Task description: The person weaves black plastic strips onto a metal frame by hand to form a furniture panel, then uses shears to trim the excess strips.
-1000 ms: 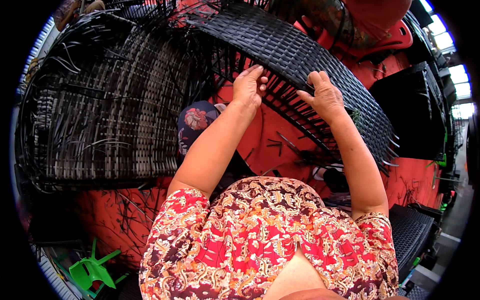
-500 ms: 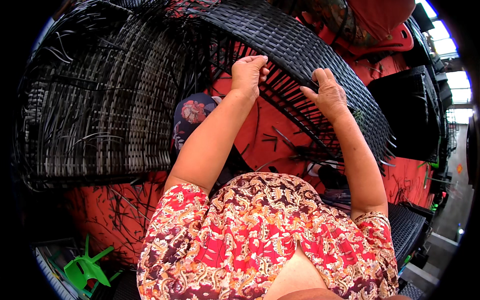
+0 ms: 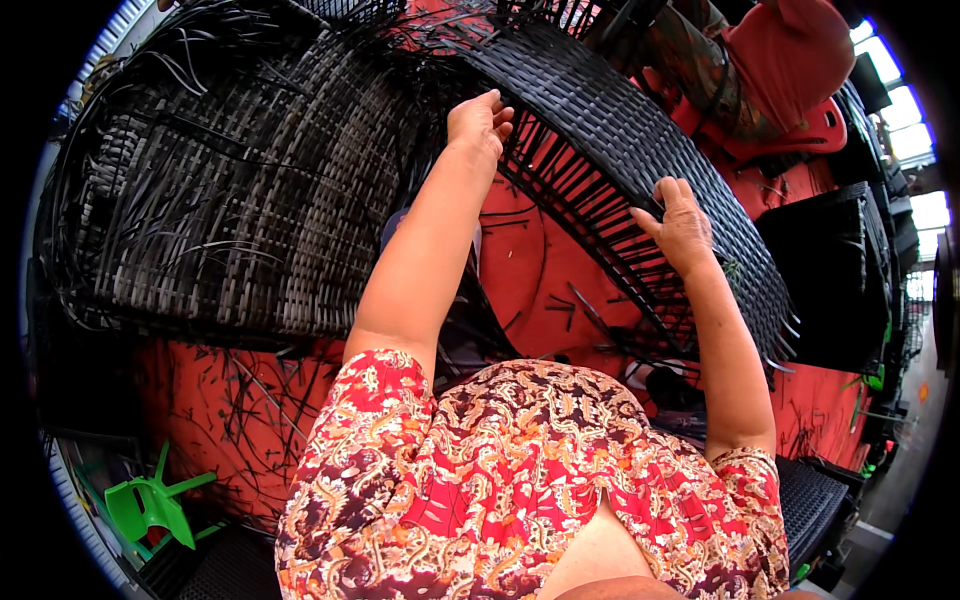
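A curved band of woven black plastic wicker (image 3: 600,90) arches before me, with a row of loose strand ends along its inner edge. Toward that band's far left end, my left hand (image 3: 480,125) is raised with its fingers curled in; whatever they pinch is too small to make out. My right hand (image 3: 682,225) rests at the band's inner edge farther right, thumb spread away from the bent fingers. To the left stands a large woven panel (image 3: 240,190) in grey and black, with loose strands sticking out of its top.
Strand offcuts (image 3: 250,400) litter the red floor covering (image 3: 540,260). A green plastic object (image 3: 150,505) lies at the lower left. A seated person (image 3: 780,60) in red is at the upper right, above a dark woven piece (image 3: 830,270).
My left hand has moved farther away and leftward along the band's edge. The right hand stays at about the same place on the band. The whole view has shifted slightly.
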Action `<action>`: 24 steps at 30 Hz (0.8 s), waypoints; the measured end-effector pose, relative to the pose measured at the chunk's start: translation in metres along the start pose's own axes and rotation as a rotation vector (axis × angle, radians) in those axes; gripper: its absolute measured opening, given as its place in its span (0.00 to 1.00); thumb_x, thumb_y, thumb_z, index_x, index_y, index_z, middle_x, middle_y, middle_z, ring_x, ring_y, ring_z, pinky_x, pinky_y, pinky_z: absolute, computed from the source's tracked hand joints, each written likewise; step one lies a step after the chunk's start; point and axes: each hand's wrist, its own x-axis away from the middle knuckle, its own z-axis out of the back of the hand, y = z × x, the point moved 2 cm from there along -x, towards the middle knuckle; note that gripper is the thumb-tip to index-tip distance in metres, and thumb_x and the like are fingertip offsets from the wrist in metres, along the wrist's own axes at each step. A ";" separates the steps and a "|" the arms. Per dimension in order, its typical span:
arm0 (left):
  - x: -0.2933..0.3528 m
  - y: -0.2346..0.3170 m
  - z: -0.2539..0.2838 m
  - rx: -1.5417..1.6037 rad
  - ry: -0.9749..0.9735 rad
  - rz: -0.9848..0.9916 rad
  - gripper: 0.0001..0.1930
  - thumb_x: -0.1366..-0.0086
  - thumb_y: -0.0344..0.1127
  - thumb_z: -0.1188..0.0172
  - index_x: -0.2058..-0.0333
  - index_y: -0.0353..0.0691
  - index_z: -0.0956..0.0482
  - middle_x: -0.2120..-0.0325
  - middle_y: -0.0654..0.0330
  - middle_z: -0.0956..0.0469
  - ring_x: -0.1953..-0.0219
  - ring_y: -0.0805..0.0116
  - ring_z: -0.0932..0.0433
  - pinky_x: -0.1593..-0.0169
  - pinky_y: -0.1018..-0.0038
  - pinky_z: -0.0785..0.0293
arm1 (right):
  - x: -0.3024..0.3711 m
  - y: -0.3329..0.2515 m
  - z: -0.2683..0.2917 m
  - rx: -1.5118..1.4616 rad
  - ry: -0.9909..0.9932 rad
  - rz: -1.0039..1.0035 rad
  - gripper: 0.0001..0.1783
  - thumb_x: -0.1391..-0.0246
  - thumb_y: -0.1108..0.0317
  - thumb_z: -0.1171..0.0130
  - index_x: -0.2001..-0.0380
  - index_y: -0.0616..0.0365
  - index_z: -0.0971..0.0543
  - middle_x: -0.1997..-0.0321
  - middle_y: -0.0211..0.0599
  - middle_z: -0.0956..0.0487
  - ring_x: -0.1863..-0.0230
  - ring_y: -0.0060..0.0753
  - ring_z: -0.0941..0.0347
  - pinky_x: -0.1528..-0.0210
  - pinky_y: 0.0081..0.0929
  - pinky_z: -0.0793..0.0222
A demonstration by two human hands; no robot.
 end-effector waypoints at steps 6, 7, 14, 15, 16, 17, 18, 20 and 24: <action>-0.029 0.010 0.007 -0.002 -0.027 -0.016 0.06 0.44 0.30 0.39 0.72 0.37 0.28 0.77 0.62 0.27 0.79 0.72 0.26 0.80 0.79 0.34 | 0.003 -0.002 0.003 0.028 -0.025 -0.041 0.20 0.56 0.56 0.37 0.65 0.53 0.34 0.62 0.38 0.32 0.61 0.49 0.30 0.61 0.41 0.34; -0.032 0.013 0.009 -0.001 -0.031 -0.033 0.06 0.43 0.30 0.40 0.72 0.37 0.28 0.78 0.62 0.27 0.79 0.72 0.26 0.80 0.79 0.34 | 0.004 -0.002 0.003 0.026 -0.024 -0.041 0.20 0.56 0.56 0.37 0.65 0.53 0.34 0.62 0.38 0.32 0.61 0.49 0.30 0.61 0.41 0.34; -0.034 0.027 0.006 0.157 0.011 -0.024 0.06 0.43 0.29 0.40 0.71 0.37 0.29 0.78 0.62 0.27 0.78 0.70 0.26 0.79 0.80 0.31 | 0.008 -0.001 0.004 0.038 -0.027 -0.038 0.21 0.57 0.56 0.37 0.65 0.53 0.34 0.63 0.37 0.33 0.62 0.48 0.30 0.62 0.40 0.34; -0.042 0.027 0.008 0.172 -0.013 -0.029 0.07 0.44 0.29 0.39 0.71 0.36 0.29 0.78 0.62 0.27 0.78 0.71 0.26 0.79 0.80 0.30 | 0.009 -0.002 0.004 0.039 -0.022 -0.036 0.21 0.57 0.56 0.37 0.65 0.53 0.34 0.63 0.37 0.33 0.62 0.48 0.30 0.62 0.40 0.34; -0.047 0.028 0.010 0.161 -0.021 -0.049 0.07 0.44 0.29 0.39 0.71 0.36 0.29 0.78 0.62 0.27 0.78 0.71 0.25 0.79 0.81 0.30 | 0.010 -0.003 0.004 0.040 -0.018 -0.034 0.21 0.57 0.56 0.37 0.65 0.53 0.34 0.63 0.37 0.33 0.62 0.47 0.30 0.62 0.40 0.34; -0.049 0.030 0.010 0.150 -0.030 -0.070 0.07 0.44 0.28 0.39 0.71 0.36 0.30 0.78 0.62 0.27 0.78 0.71 0.25 0.79 0.81 0.30 | 0.010 -0.003 0.005 0.036 -0.016 -0.031 0.21 0.57 0.56 0.37 0.65 0.53 0.34 0.63 0.37 0.33 0.62 0.47 0.30 0.62 0.40 0.34; -0.050 0.032 0.009 0.140 -0.040 -0.091 0.07 0.44 0.28 0.39 0.71 0.36 0.30 0.78 0.62 0.27 0.78 0.72 0.25 0.79 0.81 0.29 | 0.010 -0.003 0.005 0.032 -0.013 -0.028 0.21 0.57 0.56 0.37 0.65 0.53 0.34 0.63 0.37 0.33 0.62 0.48 0.30 0.62 0.40 0.34; -0.046 0.037 0.004 -0.030 -0.030 -0.292 0.07 0.44 0.27 0.39 0.72 0.36 0.30 0.78 0.62 0.26 0.78 0.72 0.25 0.79 0.82 0.29 | 0.012 -0.004 0.006 0.025 -0.011 -0.032 0.21 0.57 0.56 0.36 0.65 0.52 0.34 0.63 0.36 0.33 0.63 0.48 0.30 0.63 0.40 0.34; -0.038 0.050 -0.003 -0.167 -0.084 -0.462 0.07 0.45 0.25 0.40 0.72 0.37 0.30 0.78 0.62 0.26 0.79 0.72 0.24 0.80 0.82 0.29 | 0.014 -0.006 0.007 0.015 0.014 -0.022 0.21 0.58 0.56 0.36 0.66 0.52 0.34 0.63 0.36 0.33 0.64 0.47 0.30 0.63 0.40 0.34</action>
